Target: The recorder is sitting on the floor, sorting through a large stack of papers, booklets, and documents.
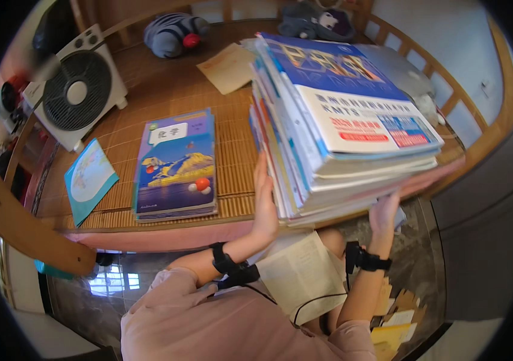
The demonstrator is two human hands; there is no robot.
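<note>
A tall stack of books and papers (359, 120), topped by a blue-and-white cover, stands at the bed's front right. My left hand (264, 198) holds its left side, fingers along the edges; my right hand (384, 212) grips it from under the front right corner, fingertips hidden. Left of it lies a short pile of books (175, 162) with a purple-blue cover showing a yellow mountain and molecule models. A teal-edged leaflet (91, 174) rests farther left. An open sheet of printed paper (298, 277) lies across my lap, below the big stack.
The mat-covered bed (232, 150) has wooden rails (455, 102). A white box fan (76, 90), a striped plush toy (172, 36), grey plush toys (310, 24) and a cream paper (220, 66) are on it. Cardboard and papers (398, 319) lie on the floor at lower right.
</note>
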